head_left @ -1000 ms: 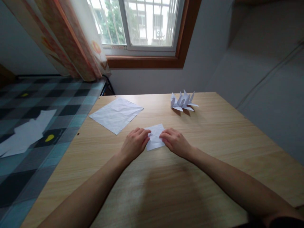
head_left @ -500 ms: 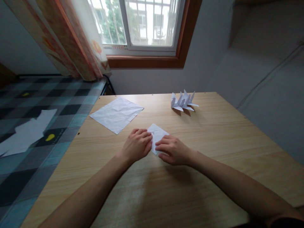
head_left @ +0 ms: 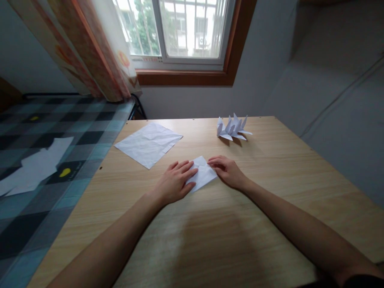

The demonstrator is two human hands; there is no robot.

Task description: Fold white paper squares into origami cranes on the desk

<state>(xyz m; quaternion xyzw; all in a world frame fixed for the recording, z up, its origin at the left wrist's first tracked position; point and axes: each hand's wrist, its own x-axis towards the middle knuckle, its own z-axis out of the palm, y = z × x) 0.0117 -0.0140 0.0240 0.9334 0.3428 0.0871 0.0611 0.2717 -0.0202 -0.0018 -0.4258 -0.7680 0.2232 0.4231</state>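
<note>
A small folded sheet of white paper lies on the wooden table in front of me. My left hand rests flat over its left side, fingers spread and holding nothing. At the paper's upper right edge is my right hand, its fingers drawn together at the edge; the thumb is mostly hidden beneath them. Farther back on the left lies a creased square white sheet. Several pointed folded-paper pieces stand in a cluster at the back right.
The light wooden table ends at the wall below a barred window. To its left is a surface with a checked cloth, bearing loose white papers. A patterned curtain hangs behind that. A cable runs along the right wall.
My right hand has moved up and right from the paper's middle to its upper right edge. My left fingers have spread flat over the paper, which has turned slightly.
</note>
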